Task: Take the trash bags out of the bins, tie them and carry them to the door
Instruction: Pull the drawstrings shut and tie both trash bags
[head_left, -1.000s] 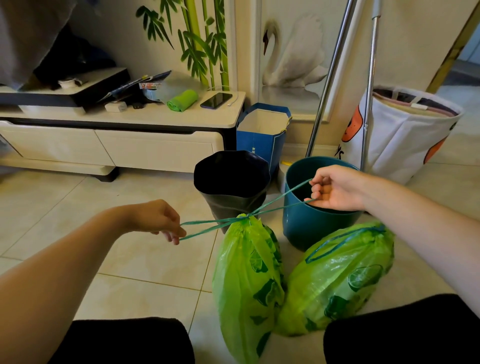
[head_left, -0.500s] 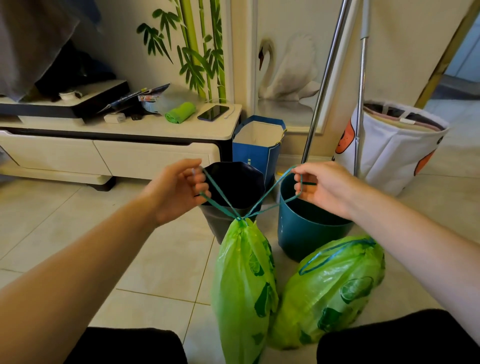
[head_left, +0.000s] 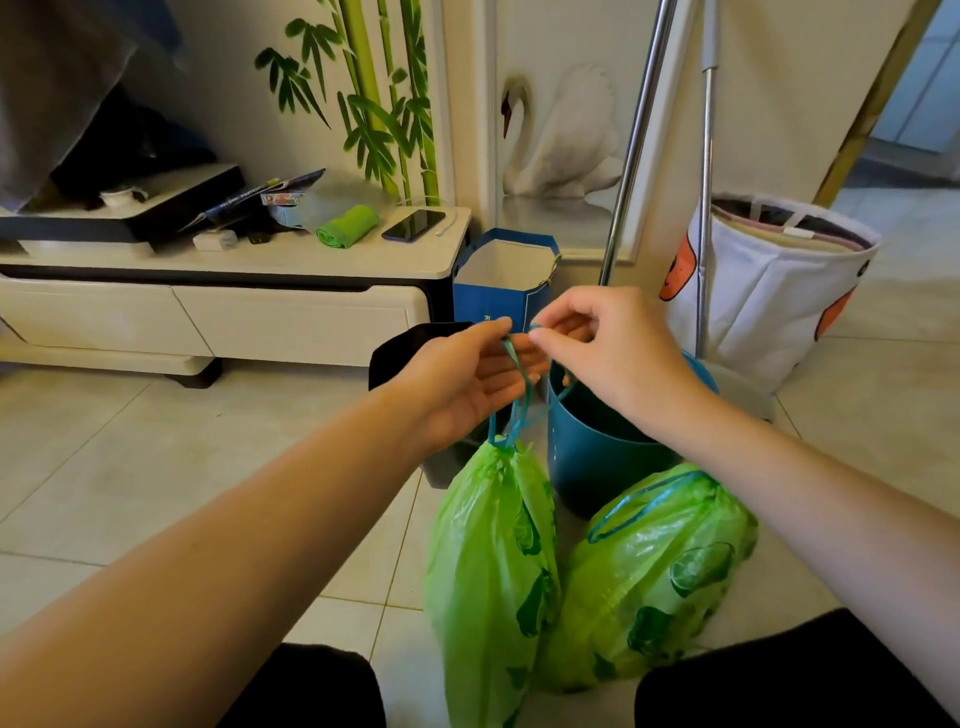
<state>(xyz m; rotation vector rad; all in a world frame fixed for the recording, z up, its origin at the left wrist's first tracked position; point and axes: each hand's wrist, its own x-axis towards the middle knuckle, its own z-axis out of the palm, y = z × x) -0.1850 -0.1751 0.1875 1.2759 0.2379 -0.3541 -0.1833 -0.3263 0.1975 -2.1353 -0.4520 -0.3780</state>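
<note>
Left hand (head_left: 467, 384) and right hand (head_left: 613, 348) meet above the near green trash bag (head_left: 493, 571), each pinching its teal drawstring (head_left: 522, 400), fingertips almost touching; the bag hangs upright from the strings over the tiled floor (head_left: 156, 467). Second green bag (head_left: 654, 577) lies tilted just right of it, string loose on top. Teal bin (head_left: 597, 457) and black bin (head_left: 400, 353) stand right behind the bags.
</note>
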